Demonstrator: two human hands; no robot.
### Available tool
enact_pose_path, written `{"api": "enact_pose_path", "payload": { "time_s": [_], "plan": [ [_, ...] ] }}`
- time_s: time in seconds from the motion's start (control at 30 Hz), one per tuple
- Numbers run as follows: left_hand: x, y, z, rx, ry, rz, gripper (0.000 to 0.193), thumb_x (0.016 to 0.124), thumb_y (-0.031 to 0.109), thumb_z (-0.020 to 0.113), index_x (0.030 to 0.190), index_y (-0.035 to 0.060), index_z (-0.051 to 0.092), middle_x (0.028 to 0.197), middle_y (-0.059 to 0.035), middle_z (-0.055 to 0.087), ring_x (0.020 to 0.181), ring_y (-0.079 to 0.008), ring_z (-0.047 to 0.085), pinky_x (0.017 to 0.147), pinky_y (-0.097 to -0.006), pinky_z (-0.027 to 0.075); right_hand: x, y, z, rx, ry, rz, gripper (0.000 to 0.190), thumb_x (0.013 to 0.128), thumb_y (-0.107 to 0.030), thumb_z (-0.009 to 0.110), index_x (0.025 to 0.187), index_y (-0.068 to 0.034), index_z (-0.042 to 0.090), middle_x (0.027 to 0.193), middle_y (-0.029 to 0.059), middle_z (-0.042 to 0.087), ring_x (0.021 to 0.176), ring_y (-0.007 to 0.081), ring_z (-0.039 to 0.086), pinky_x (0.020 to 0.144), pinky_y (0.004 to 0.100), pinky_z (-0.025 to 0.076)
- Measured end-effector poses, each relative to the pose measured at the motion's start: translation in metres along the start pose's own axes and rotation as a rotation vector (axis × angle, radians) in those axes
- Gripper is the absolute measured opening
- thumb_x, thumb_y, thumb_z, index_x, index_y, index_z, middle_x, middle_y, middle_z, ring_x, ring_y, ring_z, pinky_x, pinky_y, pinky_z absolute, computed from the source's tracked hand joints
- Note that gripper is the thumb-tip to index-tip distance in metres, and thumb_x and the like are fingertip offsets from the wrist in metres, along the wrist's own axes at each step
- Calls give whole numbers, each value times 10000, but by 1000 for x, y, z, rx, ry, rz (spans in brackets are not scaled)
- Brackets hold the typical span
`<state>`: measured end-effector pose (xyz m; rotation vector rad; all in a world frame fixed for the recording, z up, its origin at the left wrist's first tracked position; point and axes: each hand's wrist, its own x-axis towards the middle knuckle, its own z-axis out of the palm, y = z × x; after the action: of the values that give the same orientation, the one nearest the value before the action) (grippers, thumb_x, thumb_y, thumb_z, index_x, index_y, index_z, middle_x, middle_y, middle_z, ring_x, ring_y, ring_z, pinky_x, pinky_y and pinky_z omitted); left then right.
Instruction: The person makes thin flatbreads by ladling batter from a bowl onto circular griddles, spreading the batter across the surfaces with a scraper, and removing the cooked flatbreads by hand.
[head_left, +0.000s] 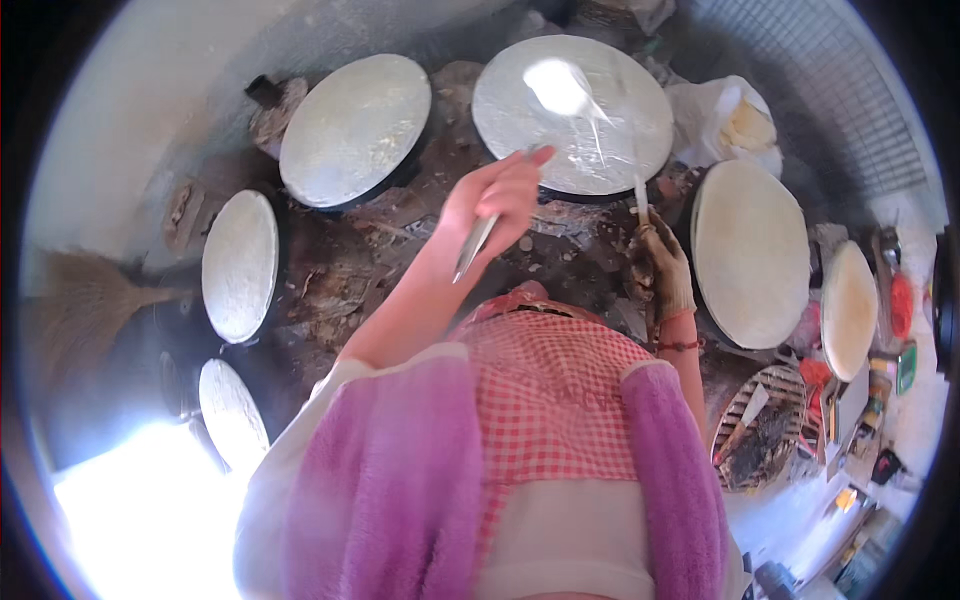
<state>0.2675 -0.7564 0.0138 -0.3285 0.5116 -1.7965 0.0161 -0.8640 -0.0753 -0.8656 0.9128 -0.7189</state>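
My left hand (504, 196), bare and somewhat blurred, is closed around a metal utensil handle (475, 247) in front of the far middle griddle. The utensil's far end cannot be made out. A pale, shiny round layer (574, 139) covers that griddle, with a bright white patch on its upper part. My right hand (664, 266), in a stained work glove, grips a thin pale blade or stick (641, 199) at the griddle's lower right edge. Similar pale rounds lie at the far left (356, 131) and at right (750, 255) beside the glove.
More pale rounds stand at left (240, 266), lower left (232, 420) and far right (849, 311). A white bag (697, 112) sits behind the right griddle. A slatted basket (787, 382) holds a wooden-handled scraper (742, 424). A straw broom (90, 307) is at far left.
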Motion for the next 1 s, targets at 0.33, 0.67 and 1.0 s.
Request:
{"api": "enact_pose_path", "payload": {
  "time_s": [0.33,0.67,1.0],
  "plan": [
    [-54,57,95,550,128,52,418,1066,149,312,1408,-84,252,742,-17,370,517,-77,364,373,-218,354,13,39,57,-767,-202,-73,483,912,-106,646,1380,-85,529,1206,68,634,1064,136,597,906,277,489],
    [-108,116,167,714,336,62,466,1074,163,304,1482,-31,194,738,-2,336,517,-72,322,402,-229,326,-32,100,39,-645,-163,-147,425,907,-140,670,1317,-64,587,1182,34,667,1026,97,600,944,271,472],
    [-110,101,67,412,341,30,505,1080,215,252,1510,-31,148,748,-26,339,525,-108,336,433,-259,341,-136,-18,-96,24,596,-412,561,844,-90,712,1369,-80,514,1096,89,659,777,133,635,608,248,512]
  ]
}}
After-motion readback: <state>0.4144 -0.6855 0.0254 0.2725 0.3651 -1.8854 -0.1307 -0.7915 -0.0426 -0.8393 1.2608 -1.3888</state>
